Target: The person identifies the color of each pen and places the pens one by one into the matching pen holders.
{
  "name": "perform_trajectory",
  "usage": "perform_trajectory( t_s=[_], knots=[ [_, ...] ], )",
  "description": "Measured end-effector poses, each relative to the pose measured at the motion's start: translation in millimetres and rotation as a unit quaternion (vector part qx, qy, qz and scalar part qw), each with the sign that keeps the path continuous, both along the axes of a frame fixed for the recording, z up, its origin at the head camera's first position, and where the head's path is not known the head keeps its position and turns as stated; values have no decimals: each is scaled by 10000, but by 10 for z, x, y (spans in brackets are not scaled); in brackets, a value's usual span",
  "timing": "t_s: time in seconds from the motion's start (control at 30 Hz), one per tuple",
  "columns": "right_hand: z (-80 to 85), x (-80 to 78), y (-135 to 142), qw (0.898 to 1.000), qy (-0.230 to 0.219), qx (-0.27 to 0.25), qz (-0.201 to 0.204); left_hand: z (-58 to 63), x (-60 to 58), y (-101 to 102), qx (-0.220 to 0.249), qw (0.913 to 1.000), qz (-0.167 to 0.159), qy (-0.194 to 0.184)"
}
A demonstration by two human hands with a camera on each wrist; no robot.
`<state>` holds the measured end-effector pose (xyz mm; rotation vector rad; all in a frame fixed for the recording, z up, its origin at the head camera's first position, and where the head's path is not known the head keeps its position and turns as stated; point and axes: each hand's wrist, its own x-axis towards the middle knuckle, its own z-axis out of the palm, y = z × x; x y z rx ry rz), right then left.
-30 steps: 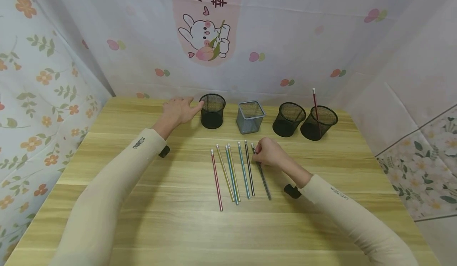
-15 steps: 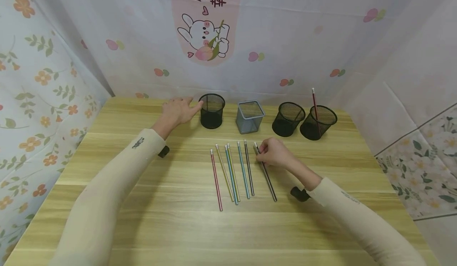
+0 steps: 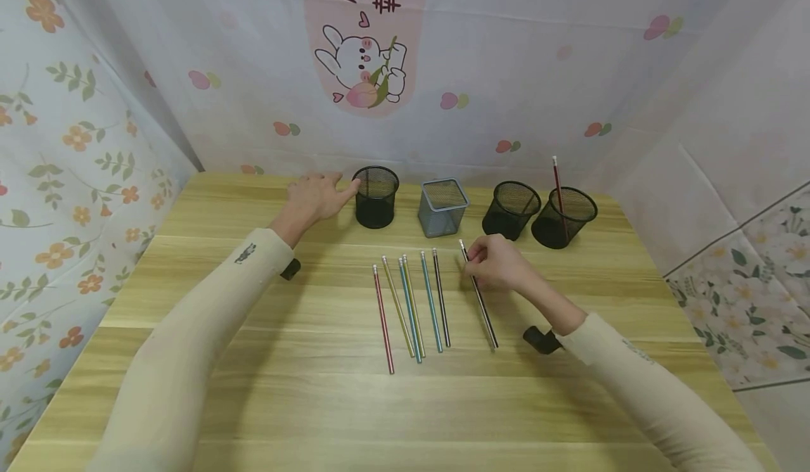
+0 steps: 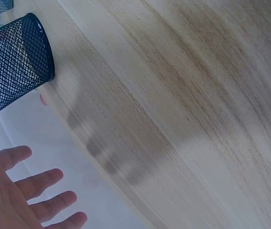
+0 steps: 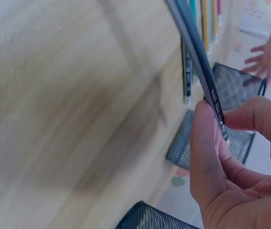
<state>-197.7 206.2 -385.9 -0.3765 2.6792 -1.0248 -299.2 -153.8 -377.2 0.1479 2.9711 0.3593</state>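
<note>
My right hand [image 3: 500, 262] pinches a black pencil [image 3: 484, 308] near its white eraser end, between thumb and fingers. In the right wrist view the black pencil [image 5: 203, 67] runs up and away from the fingertips. To the left lie several pencils in red, gold, blue and black; the nearest is another black pencil [image 3: 441, 300]. My left hand [image 3: 318, 196] is at the far left with fingers spread, its thumb right by the rim of the left black mesh cup [image 3: 376, 208]. The left wrist view shows that hand [image 4: 30, 195] with straight fingers, holding nothing.
Along the back of the wooden table [image 3: 304, 402] stand a grey square mesh holder [image 3: 443, 212], a black mesh cup [image 3: 503, 226] and a rightmost black mesh cup [image 3: 550, 233] with a red pencil [image 3: 558, 183] in it. A patterned curtain [image 3: 506, 71] hangs behind.
My right hand has moved right with the black pencil, away from the other pencils, and its eraser end has come up toward the back. The left hand has stayed still.
</note>
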Motion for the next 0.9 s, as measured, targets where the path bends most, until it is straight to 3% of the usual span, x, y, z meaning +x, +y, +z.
perform_trajectory(
  t_s=[0.1,0.3,0.57,0.73,0.9],
  knots=[
    [46,-14,38,9998,176,-71,-16,-6,-3,-1,-22,10000,-2,-10],
    [129,-34,105,9970,346,-693,-16,-5,0,-4,-48,10000,-6,-7],
    [197,-26,146,9846,840,-1522,208,5,5,3,-76,10000,-5,-16],
    [243,7,143,9774,1318,-1631,269,0,1,5,-100,9999,5,-10],
    [394,129,81,9691,1784,-1659,380,-3,11,4,-96,10000,18,2]
  ],
)
